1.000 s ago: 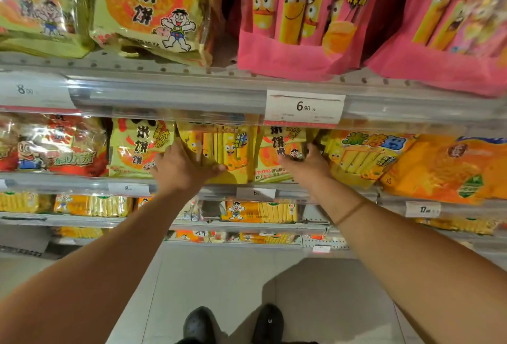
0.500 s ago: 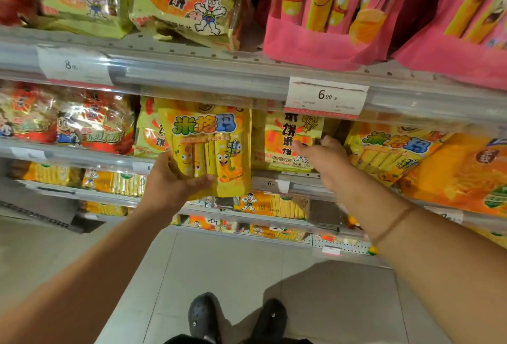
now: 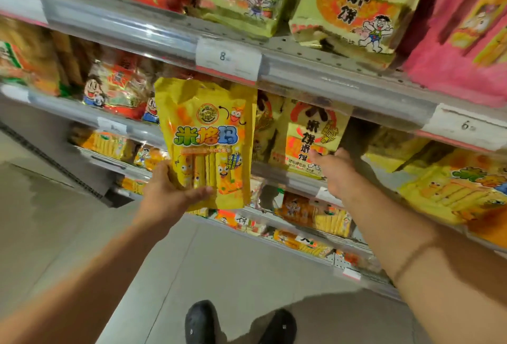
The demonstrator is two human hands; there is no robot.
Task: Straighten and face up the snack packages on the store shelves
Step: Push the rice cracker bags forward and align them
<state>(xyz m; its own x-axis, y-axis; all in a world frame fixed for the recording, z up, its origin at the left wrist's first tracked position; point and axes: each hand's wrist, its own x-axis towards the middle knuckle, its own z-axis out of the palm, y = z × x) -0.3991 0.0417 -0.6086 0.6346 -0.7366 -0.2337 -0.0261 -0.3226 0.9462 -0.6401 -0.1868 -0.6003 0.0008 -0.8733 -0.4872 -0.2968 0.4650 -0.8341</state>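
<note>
My left hand [image 3: 170, 192] grips the lower edge of a yellow snack pouch [image 3: 208, 135] with cartoon sticks, held upright and face forward, out in front of the second shelf [image 3: 290, 179]. My right hand [image 3: 333, 169] reaches to that shelf with straight fingers and touches the lower part of a yellow-and-orange rice cracker bag [image 3: 310, 135] that stands there. Whether the fingers curl behind the bag is hidden. More yellow stick pouches [image 3: 450, 190] lie tilted on the same shelf to the right.
The upper shelf rail [image 3: 329, 80] carries price tags and holds green cracker bags [image 3: 348, 0] and pink bags [image 3: 466, 36]. Red bags [image 3: 118, 88] stand at the left. Lower shelves [image 3: 301, 234] hold small packs. My black shoes [image 3: 238, 321] stand on the tiled floor.
My left hand has pulled the yellow pouch off the shelf and lifted it out front. My right hand stays at the cracker bag. The view has swung left.
</note>
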